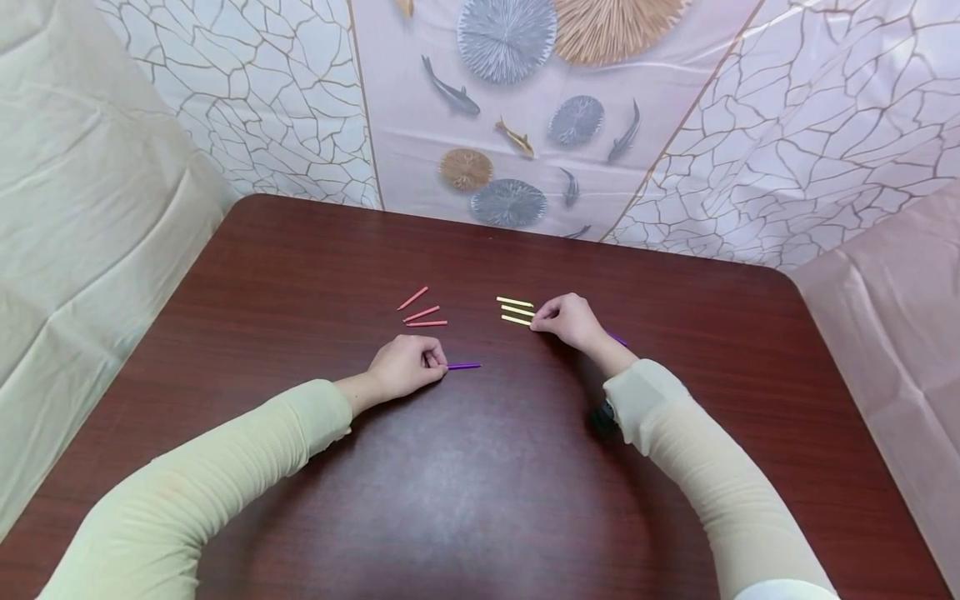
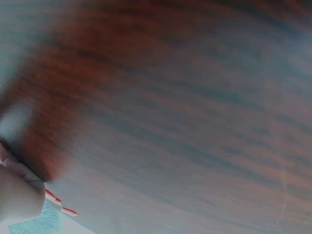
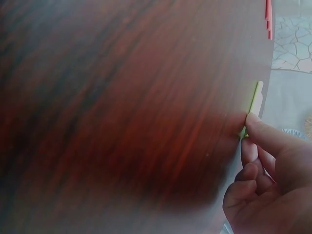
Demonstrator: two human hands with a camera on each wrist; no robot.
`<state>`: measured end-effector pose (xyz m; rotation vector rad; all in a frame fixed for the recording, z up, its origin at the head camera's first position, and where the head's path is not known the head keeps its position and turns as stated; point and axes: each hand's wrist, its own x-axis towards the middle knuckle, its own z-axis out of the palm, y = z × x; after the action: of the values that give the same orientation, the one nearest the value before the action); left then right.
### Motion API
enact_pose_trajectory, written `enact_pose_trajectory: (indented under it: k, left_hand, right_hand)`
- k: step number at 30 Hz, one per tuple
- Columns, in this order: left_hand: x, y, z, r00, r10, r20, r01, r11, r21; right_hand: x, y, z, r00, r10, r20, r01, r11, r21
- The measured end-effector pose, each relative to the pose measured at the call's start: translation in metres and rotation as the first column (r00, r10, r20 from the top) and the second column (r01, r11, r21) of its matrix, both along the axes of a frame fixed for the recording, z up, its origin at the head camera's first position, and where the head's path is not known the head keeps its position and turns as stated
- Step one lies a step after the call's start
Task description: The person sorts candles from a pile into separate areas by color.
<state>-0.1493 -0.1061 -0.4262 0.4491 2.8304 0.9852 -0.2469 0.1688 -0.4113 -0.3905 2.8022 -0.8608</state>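
My left hand [image 1: 407, 365] pinches the left end of a thin purple stick [image 1: 465, 366], whose other end points right along the table. With thumb and fingertips, my right hand [image 1: 573, 323] pinches the right end of the nearest yellow stick [image 1: 516, 320]. Two more yellow sticks [image 1: 516, 302] lie just beyond it, roughly parallel. The right wrist view shows the pinched yellow stick [image 3: 254, 100] running out from the fingertips. In the left wrist view only part of the hand [image 2: 19, 192] appears, and the purple stick is hidden.
Three red sticks [image 1: 422, 314] lie fanned out beyond my left hand. Another purple stick [image 1: 618, 339] is mostly hidden behind my right wrist. All lie on a dark brown wooden table [image 1: 465, 500], with a patterned cloth [image 1: 510, 150] hanging behind its far edge.
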Motion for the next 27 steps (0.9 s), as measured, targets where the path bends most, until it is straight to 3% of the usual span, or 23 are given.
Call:
enact_pose_trajectory:
  k: [8,14,21,27]
  left_hand:
    - [0.004,0.001,0.004,1.0,-0.004,0.004,0.004,1.0,0.011]
    - [0.003,0.001,0.004,1.0,-0.004,-0.007,0.004,1.0,0.016]
    - [0.0,0.003,0.005,0.998,-0.026,-0.053,0.029,0.997,0.065]
    - [-0.004,0.011,0.006,0.995,-0.055,-0.08,0.06,0.996,0.063]
  right_hand:
    - [0.005,0.006,0.004,1.0,0.008,0.001,-0.008,0.995,-0.104]
    - [0.009,0.013,0.009,0.999,-0.053,-0.008,0.051,0.99,-0.134]
    - [0.023,0.036,0.016,0.986,-0.129,0.107,0.152,0.959,-0.24]
    - [0.037,0.051,0.022,0.973,-0.148,0.175,0.197,0.931,-0.308]
